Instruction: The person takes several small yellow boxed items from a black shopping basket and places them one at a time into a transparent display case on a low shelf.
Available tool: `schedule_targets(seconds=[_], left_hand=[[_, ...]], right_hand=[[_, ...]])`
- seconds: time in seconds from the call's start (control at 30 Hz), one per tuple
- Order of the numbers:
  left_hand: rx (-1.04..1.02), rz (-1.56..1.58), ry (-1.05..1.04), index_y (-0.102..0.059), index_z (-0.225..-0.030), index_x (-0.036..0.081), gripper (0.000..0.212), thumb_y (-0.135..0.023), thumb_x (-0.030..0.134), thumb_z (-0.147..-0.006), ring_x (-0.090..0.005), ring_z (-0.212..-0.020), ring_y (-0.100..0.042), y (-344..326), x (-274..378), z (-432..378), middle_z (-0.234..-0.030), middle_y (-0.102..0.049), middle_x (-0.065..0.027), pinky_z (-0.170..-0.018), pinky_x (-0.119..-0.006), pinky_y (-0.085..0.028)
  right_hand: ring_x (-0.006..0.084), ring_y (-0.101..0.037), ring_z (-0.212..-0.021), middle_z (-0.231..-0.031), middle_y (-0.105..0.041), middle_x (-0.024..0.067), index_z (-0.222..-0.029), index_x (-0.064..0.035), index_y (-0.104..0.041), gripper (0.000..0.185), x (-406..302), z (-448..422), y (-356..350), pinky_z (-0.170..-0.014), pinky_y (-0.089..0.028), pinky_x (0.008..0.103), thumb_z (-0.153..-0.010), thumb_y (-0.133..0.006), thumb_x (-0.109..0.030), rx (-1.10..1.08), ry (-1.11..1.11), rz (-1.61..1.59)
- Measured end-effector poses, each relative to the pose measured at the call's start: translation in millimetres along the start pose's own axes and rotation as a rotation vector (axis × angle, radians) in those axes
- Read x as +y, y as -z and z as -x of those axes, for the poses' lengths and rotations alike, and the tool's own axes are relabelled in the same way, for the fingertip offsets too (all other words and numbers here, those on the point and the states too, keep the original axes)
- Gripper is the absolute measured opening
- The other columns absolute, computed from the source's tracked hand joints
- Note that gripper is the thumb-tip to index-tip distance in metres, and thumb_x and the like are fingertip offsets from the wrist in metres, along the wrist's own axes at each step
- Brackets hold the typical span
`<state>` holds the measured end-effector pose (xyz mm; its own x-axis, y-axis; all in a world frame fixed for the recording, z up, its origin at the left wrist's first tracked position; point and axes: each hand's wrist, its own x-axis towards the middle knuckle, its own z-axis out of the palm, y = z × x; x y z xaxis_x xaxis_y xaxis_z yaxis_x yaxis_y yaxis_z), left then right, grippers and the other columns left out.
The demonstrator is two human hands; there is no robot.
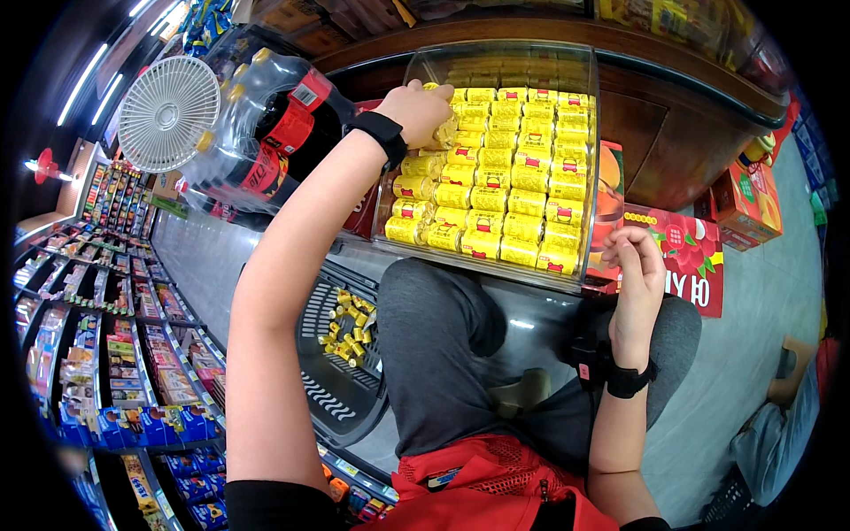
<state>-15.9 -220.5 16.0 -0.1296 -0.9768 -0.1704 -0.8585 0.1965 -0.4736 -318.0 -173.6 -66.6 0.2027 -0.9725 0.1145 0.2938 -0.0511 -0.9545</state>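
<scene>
A clear plastic bin (590, 166) in front of me holds rows of yellow-wrapped rolls (495, 178) with red-and-white marks, stacked in layers. My left hand (415, 114) reaches into its far left corner, fingers bent over the rolls there. One roll shows past the fingertips and another by the thumb; the hand hides whether it grips either. My right hand (635, 269) hovers off the bin's near right corner with loosely curled fingers and nothing visible in it. On the floor to the left, a dark slotted plastic basket (332, 405) contains several loose yellow rolls (350, 328).
Shrink-wrapped cola bottles (265, 133) and a white fan (169, 114) stand left of the bin. Red drink cartons (690, 265) lie at its right. A wooden counter (657, 133) rises behind. Stocked shelves (119, 332) line the left side; my knees are close below the bin.
</scene>
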Motion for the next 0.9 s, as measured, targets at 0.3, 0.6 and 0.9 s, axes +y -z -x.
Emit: schedule_targets(seconds=[0.3,0.6,0.9], left_hand=[[-0.128,-0.023,0.137,-0.06,-0.093,0.009,0.04,-0.071,0.028,-0.06,-0.0279,-0.087,-0.053,24,7,9,-0.106,-0.048,-0.0022,-0.068,-0.036,-0.048],[-0.159,-0.152,0.143,-0.059,-0.098,0.012,0.037,-0.067,0.018,-0.061,-0.0302,-0.094,-0.052,9,12,6,-0.11,-0.047,-0.003,-0.07,-0.036,-0.049],[-0.131,0.176,0.098,-0.057,-0.085,0.01,0.027,-0.068,0.021,-0.063,-0.0292,-0.085,-0.056,19,9,17,-0.1,-0.051,-0.0046,-0.07,-0.038,-0.046]], right_hand=[[0.0064,-0.047,-0.069,-0.079,-0.055,0.0016,-0.084,0.0006,-0.052,0.007,0,-1,2,-0.065,-0.038,0.0192,-0.083,-0.047,-0.004,-0.011,-0.015,0.048],[0.0065,-0.048,-0.071,-0.081,-0.056,0.0022,-0.085,0.0008,-0.052,0.008,0,0,1,-0.067,-0.039,0.0194,-0.083,-0.048,-0.006,-0.043,-0.014,0.073],[0.007,-0.049,-0.072,-0.082,-0.056,0.0029,-0.086,0.0006,-0.051,0.009,0,2,2,-0.068,-0.039,0.0197,-0.084,-0.048,-0.007,-0.056,0.001,0.077]])
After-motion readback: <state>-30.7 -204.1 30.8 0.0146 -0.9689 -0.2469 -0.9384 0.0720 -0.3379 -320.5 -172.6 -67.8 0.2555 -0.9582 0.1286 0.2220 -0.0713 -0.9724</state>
